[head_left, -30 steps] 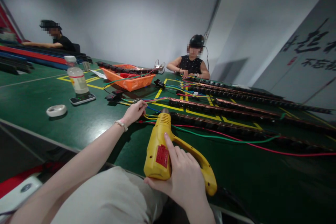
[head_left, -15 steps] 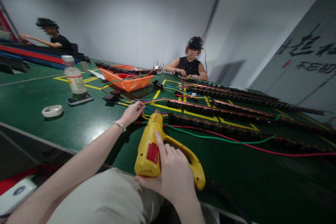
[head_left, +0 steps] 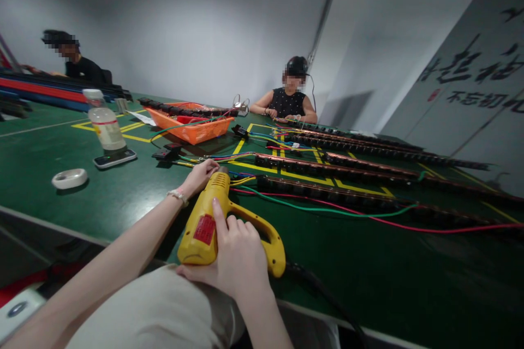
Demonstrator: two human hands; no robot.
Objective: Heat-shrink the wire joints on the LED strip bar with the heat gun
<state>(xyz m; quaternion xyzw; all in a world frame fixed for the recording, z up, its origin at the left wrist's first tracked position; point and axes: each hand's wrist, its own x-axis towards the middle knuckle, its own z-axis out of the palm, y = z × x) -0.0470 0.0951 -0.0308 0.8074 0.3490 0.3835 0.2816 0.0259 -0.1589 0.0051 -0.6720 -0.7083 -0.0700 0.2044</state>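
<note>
My right hand (head_left: 232, 253) is wrapped round a yellow heat gun (head_left: 208, 219) with a red label, its nozzle pointing away from me toward the wire ends. My left hand (head_left: 199, 175), with a bracelet at the wrist, reaches forward and pinches a bundle of coloured wires (head_left: 237, 177) on the green table (head_left: 123, 191), right in front of the nozzle. Long dark strips with copper rails (head_left: 327, 192) lie across the table to the right, with red and green wires trailing along them.
A plastic bottle (head_left: 104, 125) stands on a phone (head_left: 114, 158) at the left, near a roll of white tape (head_left: 69, 178). An orange basket (head_left: 192, 125) sits further back. Two other people sit at the far side, one (head_left: 289, 99) handling wires.
The heat gun and my right hand have shifted left and nearer my left hand, so the nozzle now sits at the pinched wires. The view has drifted rightward.
</note>
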